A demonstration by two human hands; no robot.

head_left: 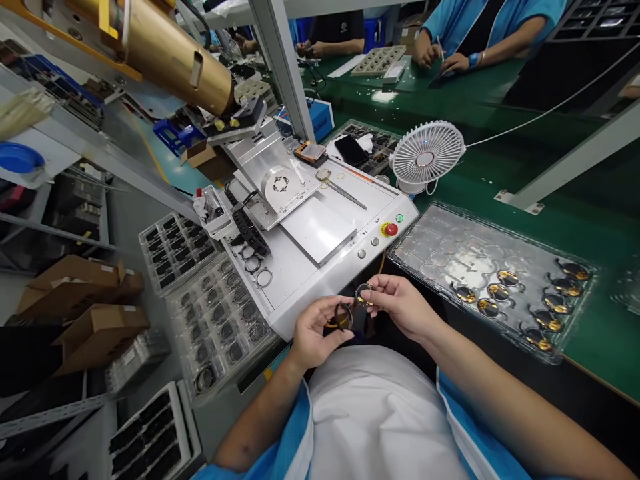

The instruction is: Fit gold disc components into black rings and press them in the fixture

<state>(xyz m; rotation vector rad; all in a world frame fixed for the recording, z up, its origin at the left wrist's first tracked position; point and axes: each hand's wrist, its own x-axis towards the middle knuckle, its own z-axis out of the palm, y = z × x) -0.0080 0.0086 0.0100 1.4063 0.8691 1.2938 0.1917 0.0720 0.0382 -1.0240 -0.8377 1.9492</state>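
Observation:
In front of my white shirt, my left hand [317, 333] is closed on a dark round ring [343, 317], gripped at its edge between thumb and fingers. My right hand [400, 303] pinches a small round part [363, 294] with a dark face and gold-coloured patches. The two pieces are close together, just in front of the white machine [305, 300]. On the right, a clear plastic tray [435, 247] carries several similar dark-and-gold round parts [499, 291]. Several thin rings [263, 278] lie on the machine's left side.
A metal fixture [280, 190] sits on the machine beneath a gold cylinder [180, 60]. Buttons and a red stop knob [389, 229] line its front edge. A white fan [427, 153] stands at its right corner. Filled trays [220, 320] are at left. Co-workers sit across the green table [480, 120].

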